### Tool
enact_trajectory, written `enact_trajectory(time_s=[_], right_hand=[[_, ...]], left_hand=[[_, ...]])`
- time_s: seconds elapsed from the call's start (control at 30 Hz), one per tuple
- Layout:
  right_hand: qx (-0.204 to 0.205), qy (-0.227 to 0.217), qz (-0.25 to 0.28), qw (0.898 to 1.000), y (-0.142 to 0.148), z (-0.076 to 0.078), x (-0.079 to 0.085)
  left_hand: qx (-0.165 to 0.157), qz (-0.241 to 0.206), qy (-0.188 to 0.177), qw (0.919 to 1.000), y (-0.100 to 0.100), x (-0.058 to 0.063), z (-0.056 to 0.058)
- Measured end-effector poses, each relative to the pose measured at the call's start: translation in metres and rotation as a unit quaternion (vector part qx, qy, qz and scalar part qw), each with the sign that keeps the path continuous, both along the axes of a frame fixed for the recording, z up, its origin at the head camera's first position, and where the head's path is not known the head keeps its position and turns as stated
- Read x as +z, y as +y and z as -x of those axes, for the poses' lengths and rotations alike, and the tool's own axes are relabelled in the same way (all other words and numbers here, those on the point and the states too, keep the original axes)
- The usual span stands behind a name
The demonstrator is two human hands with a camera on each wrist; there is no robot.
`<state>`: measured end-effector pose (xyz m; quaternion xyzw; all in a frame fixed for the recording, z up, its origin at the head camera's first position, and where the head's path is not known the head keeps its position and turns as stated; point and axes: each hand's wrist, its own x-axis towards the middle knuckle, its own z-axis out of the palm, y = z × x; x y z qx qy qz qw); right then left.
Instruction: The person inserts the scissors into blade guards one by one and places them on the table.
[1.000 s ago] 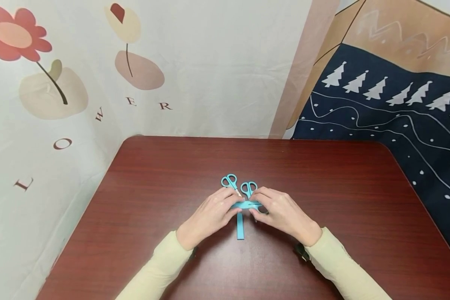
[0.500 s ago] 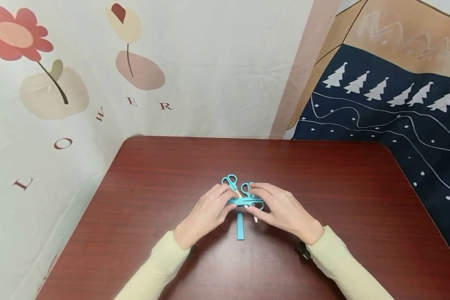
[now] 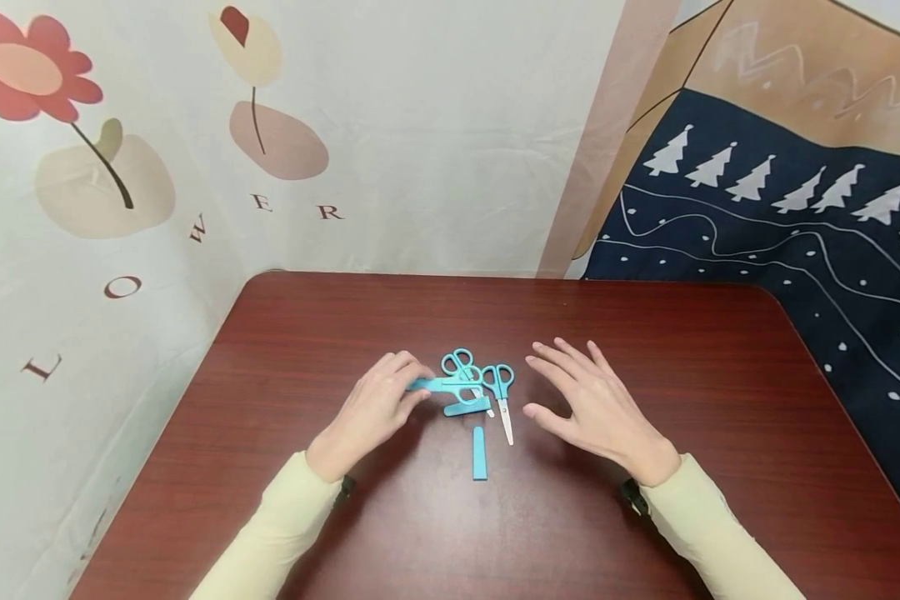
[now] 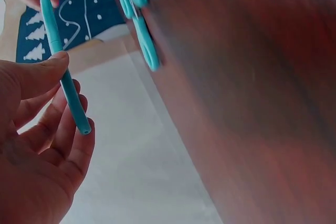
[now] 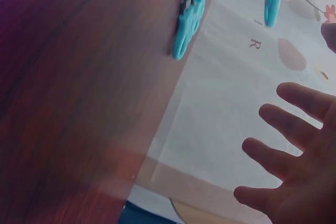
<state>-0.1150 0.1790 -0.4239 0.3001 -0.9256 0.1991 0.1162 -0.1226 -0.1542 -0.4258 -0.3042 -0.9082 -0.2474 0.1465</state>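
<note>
From the head view, I see the left hand point(image 3: 371, 408) pinching sheathed turquoise scissors point(image 3: 448, 385) by the covered end, handles pointing right, over the middle of the brown table point(image 3: 645, 358). Near their handles lie the upper scissors point(image 3: 457, 362), blades slanting down to the right, and the bare-bladed scissors point(image 3: 504, 412). A crosswise blade cover point(image 3: 461, 408) seems to overlap the upper scissors' tips, though the overlap is hard to read; an upright-lying blade cover point(image 3: 480, 454) sits nearer the person. The right hand point(image 3: 603, 408) holds nothing, fingers apart.

From the left wrist, the held pair shows edge-on, thumb on one side, fingers on the other.

From the right wrist, the right fingers spread well away from the scissors.
</note>
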Motion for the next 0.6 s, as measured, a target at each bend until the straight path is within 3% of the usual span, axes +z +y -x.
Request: enact_trajectory(time_s=[0.33,0.6], right_hand=[[-0.038,-0.015,-0.046,0.998,0.015,-0.002,-0.006],[-0.048,-0.021,-0.060,0.997,0.020,-0.005,-0.008]], left_hand=[[0.022,0.012,-0.040,0.9989,-0.024,0.009,0.023],[0.024,0.017,-0.091,0.9954,-0.040,-0.001,0.043]])
